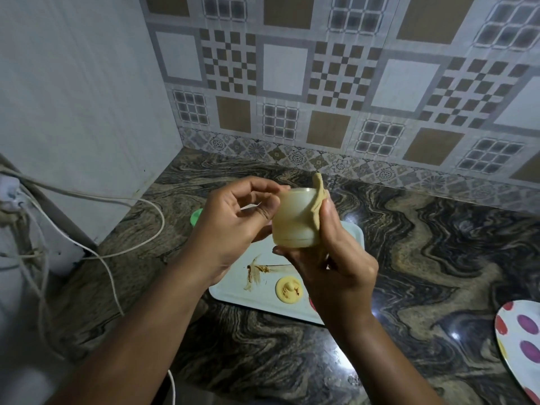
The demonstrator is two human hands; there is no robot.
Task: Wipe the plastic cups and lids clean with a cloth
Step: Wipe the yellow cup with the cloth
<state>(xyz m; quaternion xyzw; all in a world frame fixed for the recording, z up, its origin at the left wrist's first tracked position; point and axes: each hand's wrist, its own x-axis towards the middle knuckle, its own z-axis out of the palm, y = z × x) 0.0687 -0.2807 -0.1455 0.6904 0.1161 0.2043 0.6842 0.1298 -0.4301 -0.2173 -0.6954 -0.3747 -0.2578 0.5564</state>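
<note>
**Mid-wipe on the cup's outer wall**

Translucent plastic cup raised off the worktop, above the white tray, caught between both hands. Hard to tell which end faces up.

Tan cloth pressed flat to the cup's right side, one corner poking up past the top edge. Right hand wraps that side, thumb and palm clamping the cloth to the wall, fingertips hooked under the cup's bottom edge. Left hand steadies the opposite side, fingers curled, thumb and forefinger pinching at the upper left edge.

Judged as the rubbing step on this one cup, probably not finished. Next move likely calls for turning the cup with the left hand while dragging the cloth round the wall, then a pass inside. Needs a firm but light pinch, since smooth plastic may slip.

Further work waiting below: yellow lid on the tray, streaked brown, beside a brown smear on the tray itself. Green lid peeking out behind the left hand. Spotted plate well apart at the right edge; white cables trailing on the left.
</note>
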